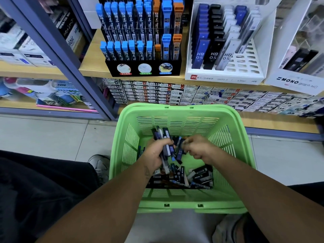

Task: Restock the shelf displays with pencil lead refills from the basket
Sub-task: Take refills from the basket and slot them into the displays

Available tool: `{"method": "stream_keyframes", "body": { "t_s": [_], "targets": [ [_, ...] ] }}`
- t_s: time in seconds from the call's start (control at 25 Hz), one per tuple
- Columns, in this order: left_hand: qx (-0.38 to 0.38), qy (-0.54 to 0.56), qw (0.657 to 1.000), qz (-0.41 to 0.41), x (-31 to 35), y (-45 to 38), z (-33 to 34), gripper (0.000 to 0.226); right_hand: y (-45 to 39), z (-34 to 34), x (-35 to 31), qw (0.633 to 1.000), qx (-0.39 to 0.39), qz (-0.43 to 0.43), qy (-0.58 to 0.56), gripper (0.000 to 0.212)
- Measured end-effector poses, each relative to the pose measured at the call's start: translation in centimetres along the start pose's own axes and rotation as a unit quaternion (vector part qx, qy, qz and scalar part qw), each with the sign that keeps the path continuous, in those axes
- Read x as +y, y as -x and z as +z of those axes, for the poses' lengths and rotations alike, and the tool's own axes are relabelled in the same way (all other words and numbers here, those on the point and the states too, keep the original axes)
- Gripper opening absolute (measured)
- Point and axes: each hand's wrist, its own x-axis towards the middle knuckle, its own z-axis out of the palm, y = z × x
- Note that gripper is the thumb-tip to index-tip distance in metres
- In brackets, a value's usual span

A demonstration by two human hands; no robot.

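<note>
Left hand: the left hand (pixel 154 153) is reaching into the green slatted plastic basket (pixel 182 109), fingers curling round a bundle of long thin lead refill cases (pixel 165 142) in dark blue, black and white; the cases are sticking up and fwd past the knuckles.
Right hand: the right hand (pixel 197 149) is sitting just beside the left, inside the same basket, fingers curling down at a dark blue refill case marked HB (pixel 179 152) lying between the two hands; can't tell whether it is actually pinching it.
Loose stock: a pile of black and blue refill cases and small boxes (pixel 192 176) is lying on the basket floor, below both hands and nearer the body.
Black display: a black tiered display rack w/ blue- and orange-capped refill tubes (pixel 142 50) is standing on the wooden shelf (pixel 93 55), well beyond the left hand.
White display: a white slotted cardboard display box w/ HB 0.5 cases in blue, black and clear (pixel 226 74) is standing beyond the right hand; its right-side slots are showing bare.
Lower shelf: rows of small stacked product boxes (pixel 192 95) are lining the shelf just beyond the basket's far rim.
</note>
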Motion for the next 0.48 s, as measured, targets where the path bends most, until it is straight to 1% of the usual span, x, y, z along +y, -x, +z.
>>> {"method": "stream_keyframes", "body": {
  "t_s": [0.04, 0.08, 0.16, 0.2, 0.24, 0.32, 0.4, 0.48],
  "targets": [
    [0.012, 0.023, 1.0, 0.006, 0.4, -0.1, 0.0, 0.017, 0.4, 0.3, 0.3, 0.995, -0.066, 0.014, 0.067, 0.023],
    [0.022, 0.032, 0.999, 0.009, 0.6, -0.2, 0.0, 0.015, 0.7, 0.7, 0.6, 0.986, -0.134, 0.026, 0.095, 0.032],
    [0.028, 0.034, 0.999, 0.017, 0.8, -0.1, 0.0, 0.014, 0.9, 1.8, 1.0, 0.967, -0.237, 0.034, 0.082, 0.04],
    [0.028, 0.033, 0.999, 0.02, 0.8, 0.0, 0.1, 0.015, 0.8, 2.3, 1.1, 0.964, -0.254, 0.029, 0.074, 0.039],
    [0.027, 0.032, 0.999, 0.022, 0.7, 0.0, 0.1, 0.016, 0.7, 2.6, 1.3, 0.965, -0.253, 0.025, 0.068, 0.038],
    [0.024, 0.037, 0.999, 0.028, 0.5, 0.0, 0.1, 0.015, 0.6, 3.0, 1.4, 0.975, -0.22, 0.025, 0.033, 0.034],
    [0.011, 0.047, 0.998, 0.031, 0.1, 0.2, 0.4, 0.015, 0.7, 3.1, 1.5, 0.984, -0.168, 0.025, -0.051, 0.027],
    [-0.001, 0.051, 0.998, 0.027, -0.3, 0.5, 0.6, 0.016, 0.8, 3.3, 1.6, 0.981, -0.136, 0.017, -0.139, 0.023]
  ]
}}
